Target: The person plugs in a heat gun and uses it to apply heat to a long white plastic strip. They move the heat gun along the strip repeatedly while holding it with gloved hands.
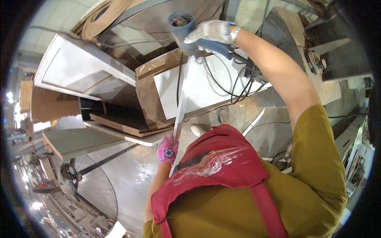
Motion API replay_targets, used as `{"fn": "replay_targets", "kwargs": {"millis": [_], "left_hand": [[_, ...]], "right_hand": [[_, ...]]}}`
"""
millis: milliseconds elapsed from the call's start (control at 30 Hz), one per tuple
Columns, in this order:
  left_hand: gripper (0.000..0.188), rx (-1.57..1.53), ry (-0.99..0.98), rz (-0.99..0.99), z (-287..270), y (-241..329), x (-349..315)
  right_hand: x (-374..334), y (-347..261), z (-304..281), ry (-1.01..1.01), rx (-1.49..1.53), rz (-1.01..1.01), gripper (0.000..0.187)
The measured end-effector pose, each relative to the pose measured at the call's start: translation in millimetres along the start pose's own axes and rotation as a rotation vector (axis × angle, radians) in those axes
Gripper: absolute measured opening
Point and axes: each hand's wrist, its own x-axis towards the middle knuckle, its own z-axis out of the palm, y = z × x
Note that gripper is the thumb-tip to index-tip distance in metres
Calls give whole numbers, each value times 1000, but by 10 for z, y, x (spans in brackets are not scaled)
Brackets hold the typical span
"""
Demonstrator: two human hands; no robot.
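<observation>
My right hand, in a white knit glove with a blue cuff, is closed around the handle of a blue power tool with a round, open cup-like top. The tool's lower end sits at the far end of a long, narrow white board. That board runs toward me, past the red apron on my front. My left hand, in a pink glove with a flower on its back, is closed on the board's near part. Its fingertips are partly hidden.
Under the tool lies a white sheet on brown cardboard. Black cables loop across its right side. White panels stand at the left, above stacked boards. A large floor fan is at the lower left.
</observation>
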Motion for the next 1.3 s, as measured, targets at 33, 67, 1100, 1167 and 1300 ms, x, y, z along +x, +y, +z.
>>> {"fn": "replay_targets", "kwargs": {"millis": [33,67,1100,1167,1300], "left_hand": [[32,62,41,55,0,-23,1],[33,1,20,22,-2,-46,22],[33,-9,2,-29,-11,-61,52],[32,-32,-4,-58,-33,-18,43],[31,-58,35,-67,-49,15,14]], "right_hand": [[4,-13,-9,-18,48,-1,44],[7,-26,-20,-32,83,1,43],[141,-405,-30,-182,-269,-113,51],[138,-404,-28,-189,-280,-121,51],[186,-353,-11,-173,-216,-86,50]]}}
